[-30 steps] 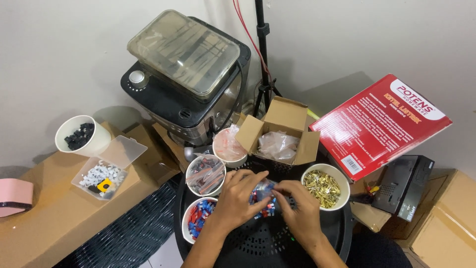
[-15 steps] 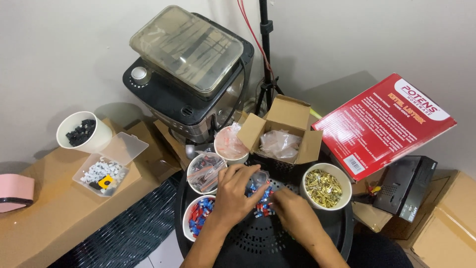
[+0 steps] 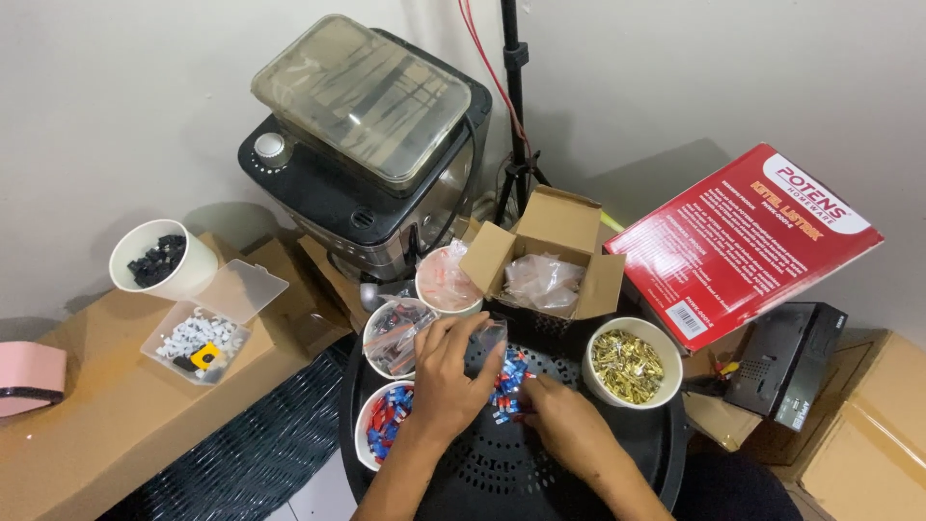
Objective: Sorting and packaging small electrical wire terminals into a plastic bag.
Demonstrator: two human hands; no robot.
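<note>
A small pile of red and blue connectors [image 3: 508,379] lies on the black perforated round tray [image 3: 502,473] between my hands. My left hand [image 3: 446,376] lies over the tray's left part, its fingertips on a small clear plastic bag [image 3: 489,337] just above the pile. My right hand [image 3: 569,425] comes in from the lower right, its curled fingertips touching the pile's right edge. Whether it pinches a piece is hidden. A white cup of red and blue connectors [image 3: 382,425] stands just left of my left wrist.
Around the tray stand a cup of small bags [image 3: 394,328], a cup of pinkish bags [image 3: 446,282], an open cardboard box [image 3: 552,253] and a cup of brass pieces [image 3: 629,365]. Behind are a black appliance [image 3: 371,164] and a red box [image 3: 743,236]. Left are a cup of black pieces [image 3: 159,259] and a clear clip box [image 3: 198,338].
The bag of connectors that both hands held is now lifted away by my left hand, and loose red and blue pieces lie on the tray. My right hand has dropped lower.
</note>
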